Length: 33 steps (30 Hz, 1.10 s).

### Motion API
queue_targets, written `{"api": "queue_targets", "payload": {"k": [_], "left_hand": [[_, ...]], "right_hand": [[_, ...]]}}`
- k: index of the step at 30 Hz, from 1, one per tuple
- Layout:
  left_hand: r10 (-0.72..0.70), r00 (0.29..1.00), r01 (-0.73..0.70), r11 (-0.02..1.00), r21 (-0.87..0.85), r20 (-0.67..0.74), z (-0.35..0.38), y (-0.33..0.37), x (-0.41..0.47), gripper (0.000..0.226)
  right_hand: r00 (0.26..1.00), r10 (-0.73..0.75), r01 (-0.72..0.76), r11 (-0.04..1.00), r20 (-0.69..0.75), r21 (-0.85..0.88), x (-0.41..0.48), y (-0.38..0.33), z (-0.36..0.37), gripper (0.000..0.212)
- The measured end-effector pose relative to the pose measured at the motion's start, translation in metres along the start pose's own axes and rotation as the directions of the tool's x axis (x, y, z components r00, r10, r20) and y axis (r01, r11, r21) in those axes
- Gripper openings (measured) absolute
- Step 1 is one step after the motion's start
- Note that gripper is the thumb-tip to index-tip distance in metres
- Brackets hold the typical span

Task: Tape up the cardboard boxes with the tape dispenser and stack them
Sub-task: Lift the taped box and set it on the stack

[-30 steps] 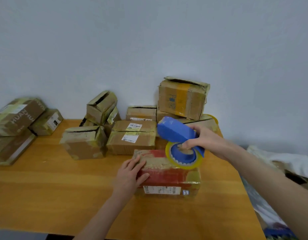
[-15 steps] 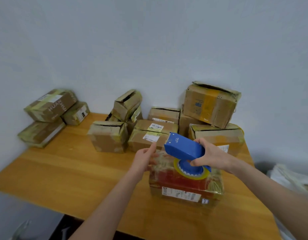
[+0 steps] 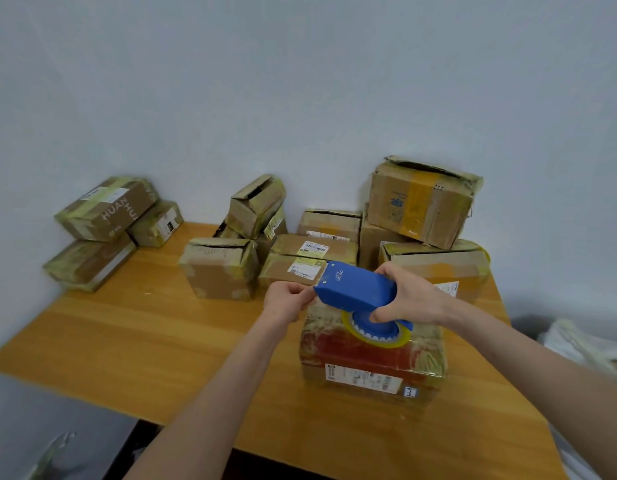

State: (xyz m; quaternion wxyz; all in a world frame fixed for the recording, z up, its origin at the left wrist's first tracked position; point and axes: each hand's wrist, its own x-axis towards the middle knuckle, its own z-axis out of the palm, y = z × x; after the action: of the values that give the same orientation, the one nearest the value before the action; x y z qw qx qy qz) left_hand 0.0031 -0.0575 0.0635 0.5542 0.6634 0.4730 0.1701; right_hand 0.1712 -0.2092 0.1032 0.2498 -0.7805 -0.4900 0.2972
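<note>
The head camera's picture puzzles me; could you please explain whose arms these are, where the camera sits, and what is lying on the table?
There is no machine here. One camera worn on a person's head looks forward and down, so the two bare arms are the wearer's own. The right hand holds a blue tape dispenser with a yellowish tape roll, over a red-topped cardboard box on the wooden table. The left hand pinches the dispenser's front end; whether its grip is on the tape's loose end is too small to tell. More cardboard boxes crowd the far side against the wall, some stacked.
</note>
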Motion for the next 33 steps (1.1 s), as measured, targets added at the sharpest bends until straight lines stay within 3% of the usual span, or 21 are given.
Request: {"api": "queue_targets", "payload": {"k": [15, 19, 23, 26, 30, 32, 33], "left_hand": [[-0.086, 0.984, 0.097, 0.993, 0.063, -0.157, -0.035, -0.056, 0.018, 0.031], [-0.057, 0.980, 0.093, 0.978, 0.186, -0.190, -0.029, -0.066, 0.026, 0.035], [-0.035, 0.989, 0.078, 0.951, 0.300, -0.145, -0.013, -0.076, 0.027, 0.027], [-0.049, 0.995, 0.071, 0.961, 0.266, -0.090, 0.005, -0.087, 0.024, 0.027], [-0.203, 0.978, 0.203, 0.912, 0.356, -0.038, 0.009, -0.093, 0.023, 0.057], [-0.132, 0.985, 0.169, 0.880, 0.444, -0.112, 0.002, -0.093, 0.019, 0.066], [0.025, 0.986, 0.056, 0.886, 0.460, -0.167, 0.000, -0.089, 0.014, 0.061]], "right_hand": [[0.997, 0.050, -0.043, 0.991, 0.054, -0.130, -0.007, 0.016, -0.028, 0.062], [0.999, 0.036, -0.033, 0.991, 0.027, -0.131, -0.006, 0.023, -0.024, 0.056], [0.999, 0.035, -0.032, 0.992, 0.017, -0.124, -0.006, 0.027, -0.022, 0.058], [0.999, 0.034, -0.032, 0.989, 0.016, -0.142, -0.005, 0.027, -0.020, 0.060], [1.000, 0.029, -0.028, 0.986, 0.003, -0.167, -0.004, 0.028, -0.020, 0.054], [1.000, 0.025, -0.024, 0.986, 0.006, -0.163, -0.003, 0.029, -0.020, 0.053], [1.000, 0.025, -0.024, 0.986, 0.006, -0.164, -0.002, 0.029, -0.020, 0.055]]}}
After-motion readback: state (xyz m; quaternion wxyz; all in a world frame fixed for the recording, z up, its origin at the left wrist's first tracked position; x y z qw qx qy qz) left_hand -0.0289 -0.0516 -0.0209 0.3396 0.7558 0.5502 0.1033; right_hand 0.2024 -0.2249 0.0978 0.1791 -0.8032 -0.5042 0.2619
